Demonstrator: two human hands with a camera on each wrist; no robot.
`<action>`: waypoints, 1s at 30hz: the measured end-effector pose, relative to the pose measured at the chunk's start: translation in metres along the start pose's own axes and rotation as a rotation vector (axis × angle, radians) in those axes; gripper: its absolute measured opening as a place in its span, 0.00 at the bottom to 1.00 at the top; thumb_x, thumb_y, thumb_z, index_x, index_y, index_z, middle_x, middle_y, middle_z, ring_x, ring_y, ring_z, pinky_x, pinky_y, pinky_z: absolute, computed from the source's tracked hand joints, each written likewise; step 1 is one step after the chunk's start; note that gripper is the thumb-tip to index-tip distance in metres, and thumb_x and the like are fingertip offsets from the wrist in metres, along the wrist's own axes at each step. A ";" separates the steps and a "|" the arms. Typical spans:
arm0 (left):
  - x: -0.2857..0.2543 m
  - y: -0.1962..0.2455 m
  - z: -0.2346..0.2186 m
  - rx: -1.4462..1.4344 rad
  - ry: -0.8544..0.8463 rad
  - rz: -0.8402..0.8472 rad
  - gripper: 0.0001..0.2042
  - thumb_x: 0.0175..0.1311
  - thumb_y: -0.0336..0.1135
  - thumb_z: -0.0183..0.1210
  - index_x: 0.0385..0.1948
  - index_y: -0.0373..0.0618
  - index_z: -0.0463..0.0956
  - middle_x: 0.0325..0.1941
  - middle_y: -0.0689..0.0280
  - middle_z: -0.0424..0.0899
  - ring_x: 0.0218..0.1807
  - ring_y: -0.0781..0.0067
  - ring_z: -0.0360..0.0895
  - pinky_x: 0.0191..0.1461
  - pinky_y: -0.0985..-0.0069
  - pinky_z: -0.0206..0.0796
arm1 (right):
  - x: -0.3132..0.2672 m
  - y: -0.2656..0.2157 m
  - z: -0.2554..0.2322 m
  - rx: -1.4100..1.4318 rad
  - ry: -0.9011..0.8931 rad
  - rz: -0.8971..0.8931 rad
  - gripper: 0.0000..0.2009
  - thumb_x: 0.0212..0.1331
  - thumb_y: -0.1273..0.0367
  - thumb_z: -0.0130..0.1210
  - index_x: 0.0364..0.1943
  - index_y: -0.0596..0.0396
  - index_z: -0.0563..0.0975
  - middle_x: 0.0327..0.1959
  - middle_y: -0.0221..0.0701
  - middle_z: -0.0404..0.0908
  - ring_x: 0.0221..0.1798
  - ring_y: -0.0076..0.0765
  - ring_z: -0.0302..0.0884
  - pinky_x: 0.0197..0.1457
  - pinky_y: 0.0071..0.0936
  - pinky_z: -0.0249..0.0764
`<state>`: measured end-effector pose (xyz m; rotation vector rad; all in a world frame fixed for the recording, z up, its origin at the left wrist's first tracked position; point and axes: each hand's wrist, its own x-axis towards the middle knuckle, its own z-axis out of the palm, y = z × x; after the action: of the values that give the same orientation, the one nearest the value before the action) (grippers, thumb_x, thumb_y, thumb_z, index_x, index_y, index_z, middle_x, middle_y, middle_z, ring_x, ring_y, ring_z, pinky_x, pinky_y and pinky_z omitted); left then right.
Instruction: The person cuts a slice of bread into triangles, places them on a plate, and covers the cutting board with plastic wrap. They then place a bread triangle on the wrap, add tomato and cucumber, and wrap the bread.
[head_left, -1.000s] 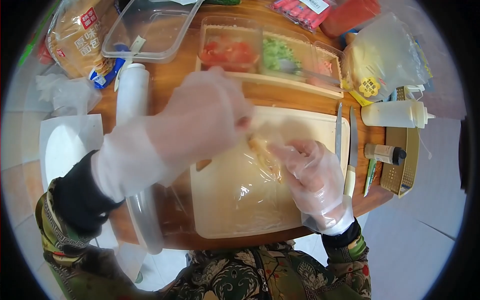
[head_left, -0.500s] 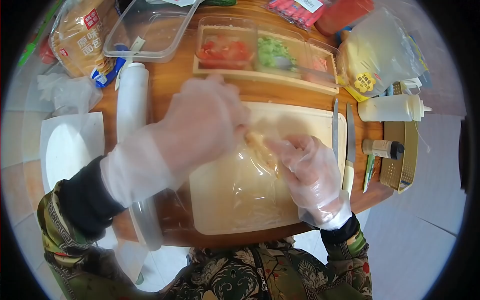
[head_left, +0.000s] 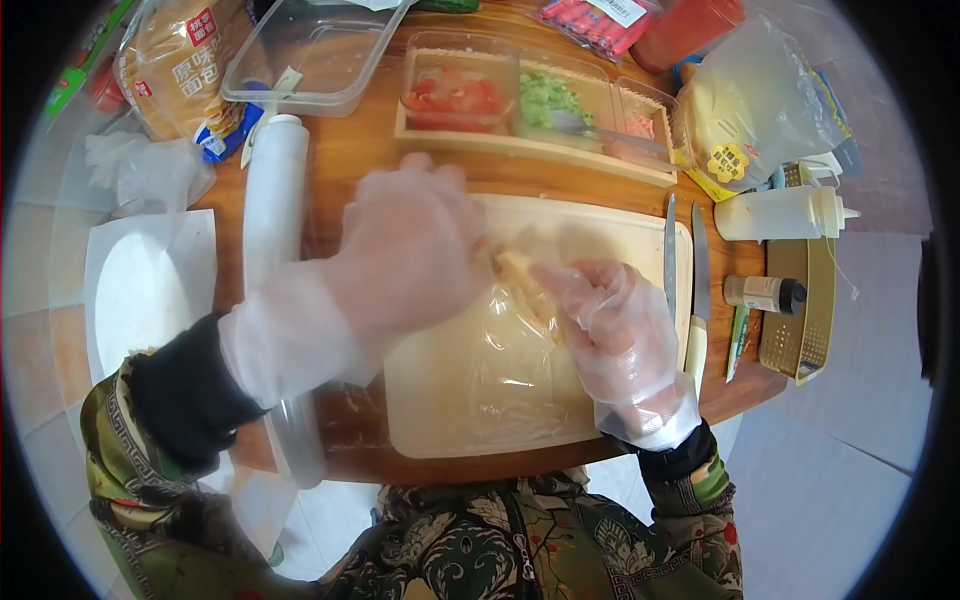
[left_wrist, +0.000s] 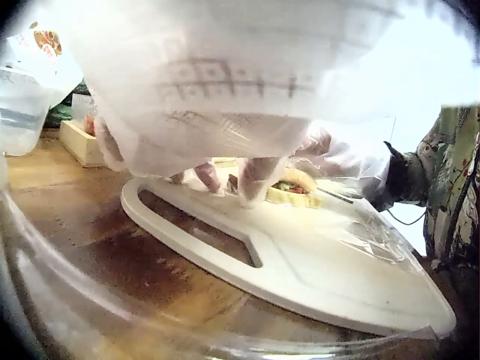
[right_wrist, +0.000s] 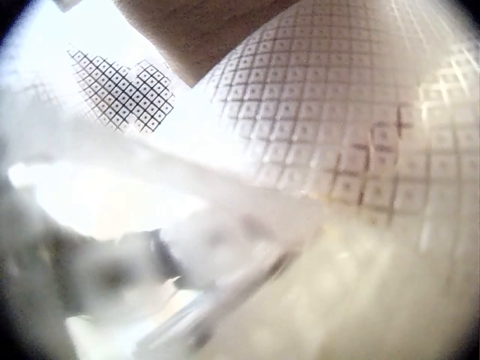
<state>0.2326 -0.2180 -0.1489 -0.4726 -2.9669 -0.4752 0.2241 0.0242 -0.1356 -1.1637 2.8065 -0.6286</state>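
A filled bread roll (head_left: pixel 520 275) lies with clear film (head_left: pixel 510 370) on the white cutting board (head_left: pixel 430 410). My left hand (head_left: pixel 415 235), in a clear plastic glove, grips the roll's left end with bent fingers; motion blurs it. At the roll's right side my gloved right hand (head_left: pixel 625 335) has curled fingers, its thumb and fingertips pinching the edge. Red and green filling shows in the roll (left_wrist: pixel 296 189) in the left wrist view, beside the left fingertips (left_wrist: pixel 259 180). Glove plastic and blur hide the right fingers' contact in the right wrist view.
Behind the board stands a wooden tray (head_left: pixel 540 150) with tubs of red and green pieces. Two knives (head_left: pixel 697 290) lie along the board's right side, near a squeeze bottle (head_left: pixel 775 215) and a spice jar (head_left: pixel 755 293). A film roll (head_left: pixel 275 200) lies left.
My left hand has shifted slightly toward the board's near side, still at the roll's left end. The right hand has barely moved. The head view has shifted a little.
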 end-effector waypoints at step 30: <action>0.004 -0.014 0.013 -0.041 0.115 -0.030 0.05 0.55 0.39 0.65 0.27 0.52 0.85 0.30 0.63 0.84 0.39 0.53 0.80 0.42 0.59 0.72 | -0.002 -0.001 0.006 -0.049 0.118 -0.034 0.22 0.47 0.78 0.62 0.50 0.45 0.86 0.42 0.40 0.85 0.40 0.52 0.83 0.39 0.44 0.79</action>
<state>0.2239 -0.2256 -0.1648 -0.3910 -2.8627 -0.5481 0.2273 0.0223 -0.1411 -1.2247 2.9211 -0.6559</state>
